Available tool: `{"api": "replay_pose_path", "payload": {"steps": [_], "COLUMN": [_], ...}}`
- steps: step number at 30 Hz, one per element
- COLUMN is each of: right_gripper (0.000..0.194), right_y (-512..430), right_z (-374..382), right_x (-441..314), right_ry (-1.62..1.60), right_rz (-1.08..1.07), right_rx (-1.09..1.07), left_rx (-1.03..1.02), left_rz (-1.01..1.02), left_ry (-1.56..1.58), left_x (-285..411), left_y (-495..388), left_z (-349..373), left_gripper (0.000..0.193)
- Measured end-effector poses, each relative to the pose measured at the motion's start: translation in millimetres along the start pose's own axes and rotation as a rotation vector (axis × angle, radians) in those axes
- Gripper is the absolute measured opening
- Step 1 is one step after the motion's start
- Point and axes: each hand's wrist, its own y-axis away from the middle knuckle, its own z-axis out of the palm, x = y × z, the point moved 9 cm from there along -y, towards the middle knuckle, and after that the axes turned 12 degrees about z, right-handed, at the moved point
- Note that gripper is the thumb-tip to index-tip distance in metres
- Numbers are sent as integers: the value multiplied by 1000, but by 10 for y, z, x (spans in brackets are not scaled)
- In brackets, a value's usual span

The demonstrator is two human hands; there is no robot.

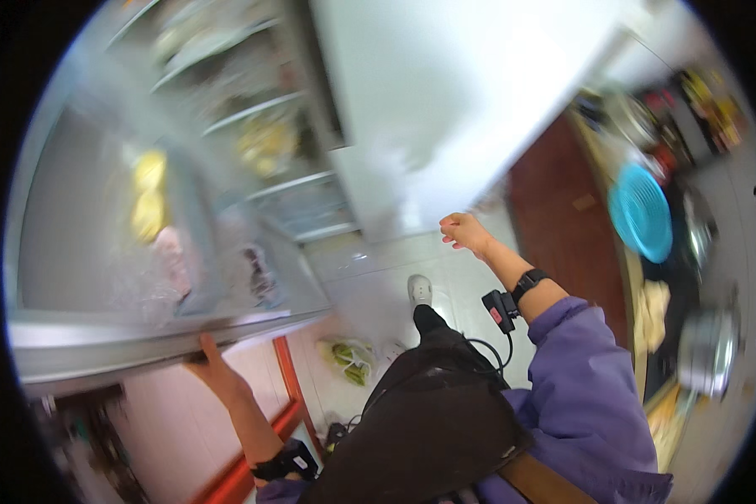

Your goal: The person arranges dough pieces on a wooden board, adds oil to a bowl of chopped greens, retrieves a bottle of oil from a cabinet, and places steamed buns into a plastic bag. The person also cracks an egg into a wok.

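At the lower left, my left hand (223, 378) grips the edge of an open refrigerator door (132, 346), its thumb on the rim and the other fingers mostly hidden. Inside the door are bagged yellow food (149, 198), a pinkish pack (174, 258) and a dark pack (259, 274), all blurred. Beyond it, the open compartment's shelves (268, 112) bear bagged food, including a yellow bundle (268, 142). My right hand (469, 234) hangs in the air over the floor, fingers loosely bent and somewhat apart, with nothing visible in it.
A plastic bag of green vegetables (351, 362) lies on the tiled floor beside a red frame (290, 378). On the right, a counter above a dark red cabinet (564, 208) carries a turquoise colander (642, 211), a metal pot (707, 353) and a cloth (654, 315).
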Motion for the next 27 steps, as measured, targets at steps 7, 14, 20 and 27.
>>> {"api": "replay_pose_path", "payload": {"steps": [7, 14, 20, 27], "right_gripper": [20, 7, 27, 54], "right_y": [1443, 2390, 3105, 3148], "right_z": [-1463, -2260, -3309, -4135], "right_x": [1722, 3040, 4152, 4060], "right_ry": [-612, -951, -767, -8], "right_rz": [125, 174, 339, 431], "right_rx": [455, 677, 1222, 1523], "left_rx": [-201, -110, -185, -48], "left_rz": [-106, -165, -233, -337], "left_ry": [169, 217, 445, 449], "left_x": [93, -11, -27, -266], "left_y": [249, -28, -385, -793], "left_z": [678, 1665, 2555, 2869], "left_gripper": [77, 86, 76, 79]}}
